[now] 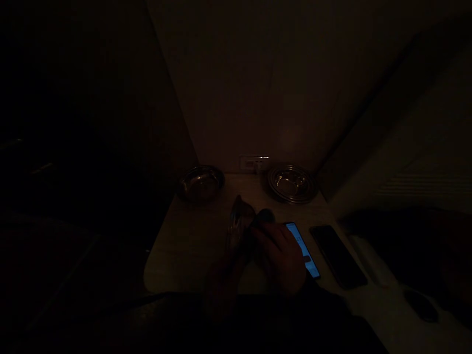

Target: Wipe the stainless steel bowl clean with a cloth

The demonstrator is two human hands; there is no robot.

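The view is very dark. A shiny bowl (238, 221), seemingly metal, is tipped up on its side over the table. My left hand (223, 280) is closed on its lower edge; the fingers are mostly lost in shadow. My right hand (283, 253) is right beside the bowl with curled fingers. It grips a dark, rounded thing (265, 215) that I cannot make out, against or close to the bowl's side. Partly behind my right hand lies a phone with a lit blue screen (300, 246).
A metal bowl (201, 182) sits at the table's back left, and a stack of metal bowls (291, 184) at the back right. A wall socket (254, 162) is behind. To the right lie a dark phone (339, 256) and a small black object like a mouse (421, 305).
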